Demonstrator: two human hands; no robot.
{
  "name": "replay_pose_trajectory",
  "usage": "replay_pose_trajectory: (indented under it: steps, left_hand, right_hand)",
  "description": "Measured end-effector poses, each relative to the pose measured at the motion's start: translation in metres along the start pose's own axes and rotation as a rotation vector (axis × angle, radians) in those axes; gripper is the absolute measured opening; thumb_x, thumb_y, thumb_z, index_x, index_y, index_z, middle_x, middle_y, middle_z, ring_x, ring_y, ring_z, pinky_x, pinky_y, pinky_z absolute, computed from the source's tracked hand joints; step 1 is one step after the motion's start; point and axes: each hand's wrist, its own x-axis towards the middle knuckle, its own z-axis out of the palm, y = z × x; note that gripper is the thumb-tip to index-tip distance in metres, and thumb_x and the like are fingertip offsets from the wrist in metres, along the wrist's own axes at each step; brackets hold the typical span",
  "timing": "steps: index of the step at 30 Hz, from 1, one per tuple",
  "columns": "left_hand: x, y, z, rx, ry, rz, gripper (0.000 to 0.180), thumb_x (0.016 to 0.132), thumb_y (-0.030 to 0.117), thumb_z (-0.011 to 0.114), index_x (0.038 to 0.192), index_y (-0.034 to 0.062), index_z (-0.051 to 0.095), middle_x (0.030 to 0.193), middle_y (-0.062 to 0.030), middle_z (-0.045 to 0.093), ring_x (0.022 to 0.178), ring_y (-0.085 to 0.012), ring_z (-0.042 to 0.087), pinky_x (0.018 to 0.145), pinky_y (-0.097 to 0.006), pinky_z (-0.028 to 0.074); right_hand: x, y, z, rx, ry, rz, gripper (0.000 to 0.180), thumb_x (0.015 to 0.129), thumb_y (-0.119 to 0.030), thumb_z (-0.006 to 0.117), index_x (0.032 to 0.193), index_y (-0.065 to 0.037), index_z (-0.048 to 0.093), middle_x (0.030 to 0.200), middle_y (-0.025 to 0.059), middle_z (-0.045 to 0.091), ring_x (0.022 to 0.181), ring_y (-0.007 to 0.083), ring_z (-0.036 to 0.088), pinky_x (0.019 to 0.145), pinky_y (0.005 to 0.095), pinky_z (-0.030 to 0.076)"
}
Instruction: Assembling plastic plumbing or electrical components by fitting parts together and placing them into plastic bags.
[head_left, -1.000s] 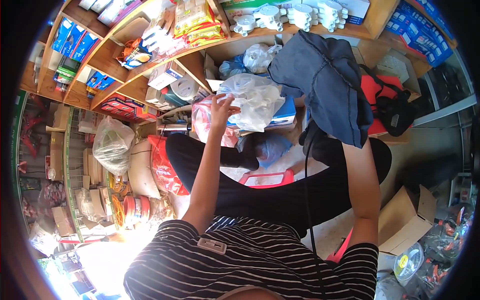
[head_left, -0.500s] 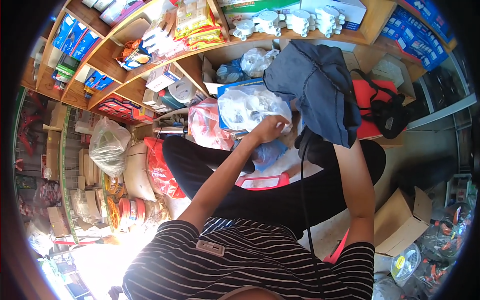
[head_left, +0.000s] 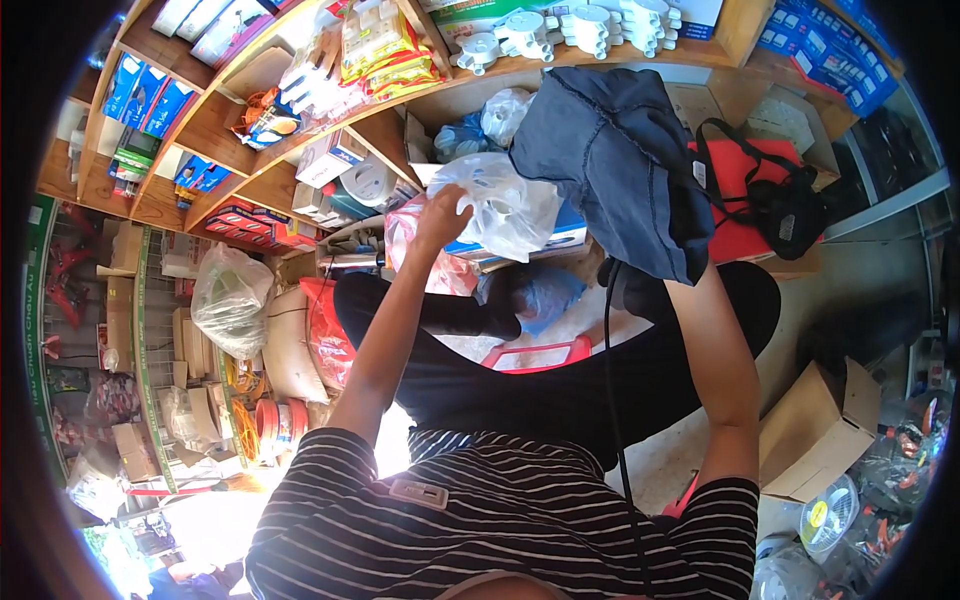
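In the head view, the left hand (head_left: 447, 215) is reaching forward to a crumpled, translucent white plastic bag (head_left: 525, 215), its fingers curling at the bag's left side; whether they are pinching the film, I cannot tell. The bag is sitting in front of the person, lying over a blue-and-white cardboard box (head_left: 572, 232) whose right part is showing. A translucent pink plastic bag (head_left: 455, 272) is resting just left of it, partly behind the left forearm.

The right forearm (head_left: 715, 345) is running up beneath a draped, dark blue cloth with raised seams (head_left: 610, 165). The cloth is covering the right hand, so I cannot tell whether it is open or gripping. Right of the cloth, a black strapped pouch (head_left: 790, 225) is lying against a flat red surface (head_left: 735, 185). A translucent blue plastic bag (head_left: 550, 297) is lying on the floor between the feet, and white round fittings with short tube stubs (head_left: 590, 32) are lining the wooden shelf beyond.
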Motion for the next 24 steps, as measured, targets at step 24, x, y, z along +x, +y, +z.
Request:
replay_pose_trajectory:
  steps: [24]
  left_hand:
    - [-0.021,-0.001,0.037,0.171,-0.029,-0.104,0.039,0.079,0.009,0.074,0.116,0.0114,0.064,0.126,-0.0162,0.059,0.115,-0.0401,0.061,0.095,-0.047,0.053]
  right_hand:
    - [0.069,-0.075,-0.08,-0.032,-0.057,-0.312,0.044,0.104,-0.013,0.051,0.146,-0.003,0.047,0.152,0.012,0.044,0.139,0.0226,0.044,0.117,0.0368,0.034]
